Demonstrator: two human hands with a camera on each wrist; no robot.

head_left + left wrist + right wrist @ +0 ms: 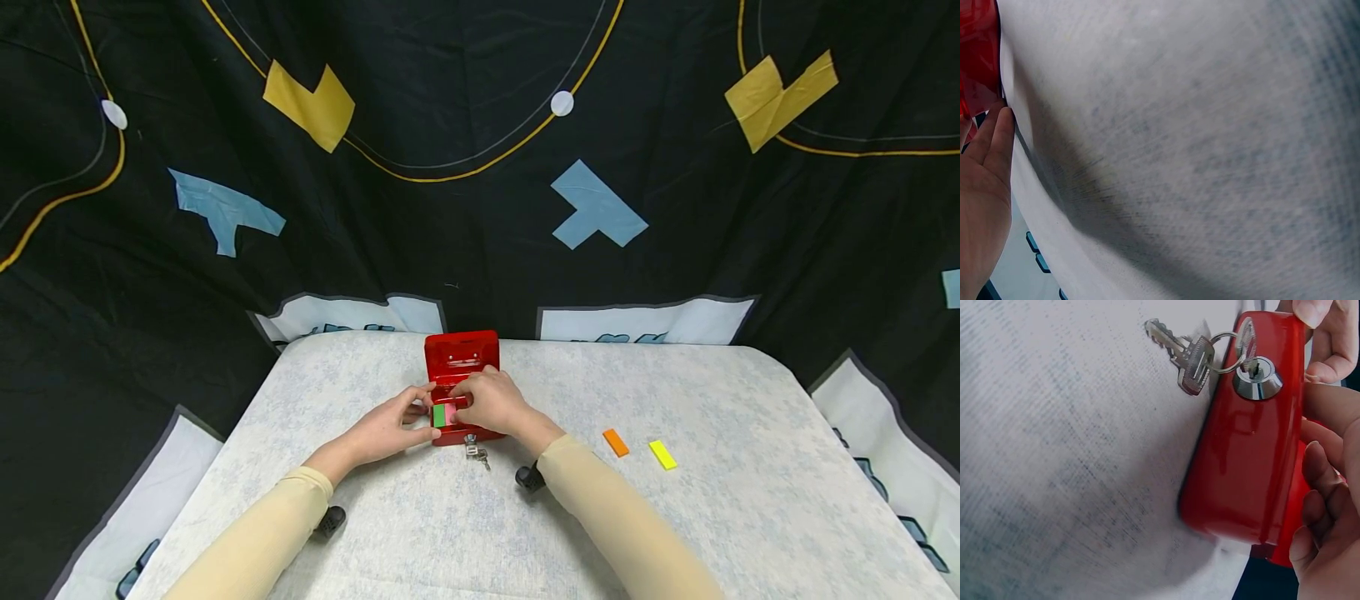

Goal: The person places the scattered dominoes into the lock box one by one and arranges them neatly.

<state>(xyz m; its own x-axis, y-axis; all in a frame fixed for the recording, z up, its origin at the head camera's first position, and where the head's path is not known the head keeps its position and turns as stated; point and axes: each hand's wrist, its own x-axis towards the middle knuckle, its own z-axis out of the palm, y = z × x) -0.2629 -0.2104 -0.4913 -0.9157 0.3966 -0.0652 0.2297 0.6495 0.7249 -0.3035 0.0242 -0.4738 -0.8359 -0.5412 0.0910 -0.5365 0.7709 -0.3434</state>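
Observation:
A red cash box (491, 435) stands with its lid raised on the cloth-covered table, a key standing in its front lock (1258, 379). Inside its left part lie a green sticky-note pad (438, 416) and, beside it, a pink sticky-note pad (450, 414). My left hand (384, 427) grips the box's left side, thumb at the front corner and fingers toward the back. My right hand (497, 404) reaches over the box's right part and pinches the pink pad with thumb and finger; its inner fingertips are partly hidden. In the right wrist view, its other fingers curl above the box.
Keys (1194, 359) hang on a ring from the lock at the box's front. Right of the box, an orange pad (616, 442) and a yellow pad (663, 455) lie on the table (720, 533). Behind the table hangs a dark patterned cloth (480, 242).

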